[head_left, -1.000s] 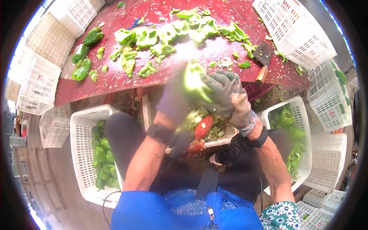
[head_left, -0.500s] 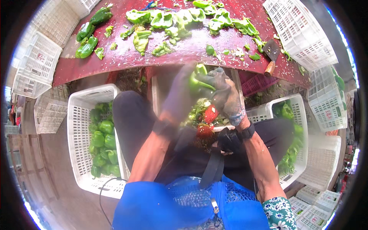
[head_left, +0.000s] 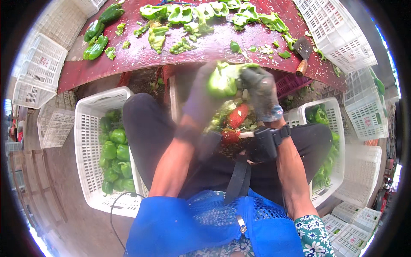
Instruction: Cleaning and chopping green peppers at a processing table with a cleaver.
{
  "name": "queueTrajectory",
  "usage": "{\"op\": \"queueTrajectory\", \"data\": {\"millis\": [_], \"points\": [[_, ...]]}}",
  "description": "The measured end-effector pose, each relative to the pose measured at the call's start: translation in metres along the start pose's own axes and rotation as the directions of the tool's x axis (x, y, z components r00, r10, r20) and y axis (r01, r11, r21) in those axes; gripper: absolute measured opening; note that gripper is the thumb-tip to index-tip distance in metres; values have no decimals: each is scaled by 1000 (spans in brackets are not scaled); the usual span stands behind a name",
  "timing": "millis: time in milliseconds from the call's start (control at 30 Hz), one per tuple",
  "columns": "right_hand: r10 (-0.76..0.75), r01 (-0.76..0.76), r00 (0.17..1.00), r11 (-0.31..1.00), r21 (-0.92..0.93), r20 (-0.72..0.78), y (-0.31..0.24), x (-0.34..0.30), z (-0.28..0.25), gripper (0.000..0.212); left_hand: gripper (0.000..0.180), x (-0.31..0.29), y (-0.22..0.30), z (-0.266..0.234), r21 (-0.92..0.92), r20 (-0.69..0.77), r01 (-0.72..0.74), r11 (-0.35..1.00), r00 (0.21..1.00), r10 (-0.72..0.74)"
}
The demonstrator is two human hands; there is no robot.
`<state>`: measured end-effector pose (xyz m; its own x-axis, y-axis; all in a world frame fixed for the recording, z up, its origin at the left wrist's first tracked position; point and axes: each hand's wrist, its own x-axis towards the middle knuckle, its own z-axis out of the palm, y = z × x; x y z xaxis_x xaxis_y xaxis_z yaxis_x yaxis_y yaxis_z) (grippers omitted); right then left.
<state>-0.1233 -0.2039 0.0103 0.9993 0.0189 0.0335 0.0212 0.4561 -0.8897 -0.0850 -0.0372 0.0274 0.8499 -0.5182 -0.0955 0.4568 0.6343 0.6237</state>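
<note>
A green bell pepper is held up above the bin between my knees. My left hand, gloved and smeared by motion, grips it from the left side. My right hand, in a dark glove, is closed at the pepper's upper right, where a pale green part runs into its fingers; whether that is the stem or flesh I cannot tell. Below both hands, the bin holds pepper scraps and red pieces.
Opened pepper pieces and whole peppers lie on the red table. A wide-bladed tool with a wooden handle rests near its edge. White crates of peppers stand at my left and right.
The pepper has turned and risen slightly, showing more of its body. My right hand has shifted a little to the right, its wrist turned. The view has moved slightly.
</note>
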Motion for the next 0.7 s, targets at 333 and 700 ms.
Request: {"op": "queueTrajectory", "data": {"millis": [333, 700], "points": [[-351, 283, 928, 444, -850, 125, -34, -8, 28, 30, 32, 3, 6, -10, -216, 106, -42, 975, 992, 66], [41, 241, 964, 293, -925, 264, -3, 0, 26, 14, 43, -2, 3, -18, 495, 183, -94, 864, 983, 3]]}}
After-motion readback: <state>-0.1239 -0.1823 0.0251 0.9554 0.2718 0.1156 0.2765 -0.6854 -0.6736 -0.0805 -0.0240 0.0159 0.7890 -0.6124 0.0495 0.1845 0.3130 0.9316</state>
